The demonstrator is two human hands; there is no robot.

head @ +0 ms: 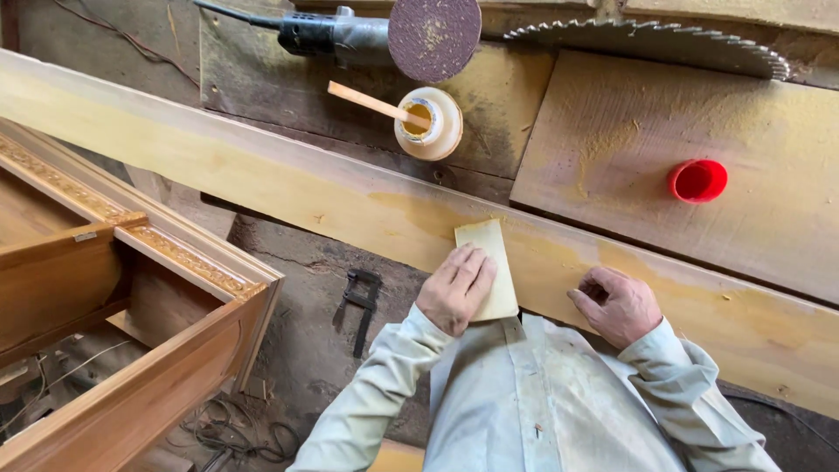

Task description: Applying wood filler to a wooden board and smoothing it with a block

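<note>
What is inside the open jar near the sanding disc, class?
A flat wooden stick leans out of the open jar, its lower end in yellowish contents, probably glue. How full the jar is cannot be seen; its walls hide that.

A pale yellowish sandpaper sheet (489, 267) lies flat on a long, glue-stained wooden plank (306, 188).

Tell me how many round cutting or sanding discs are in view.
2: a brown sanding disc on the grinder at top centre, and a toothed saw blade at top right, partly hidden.
</note>
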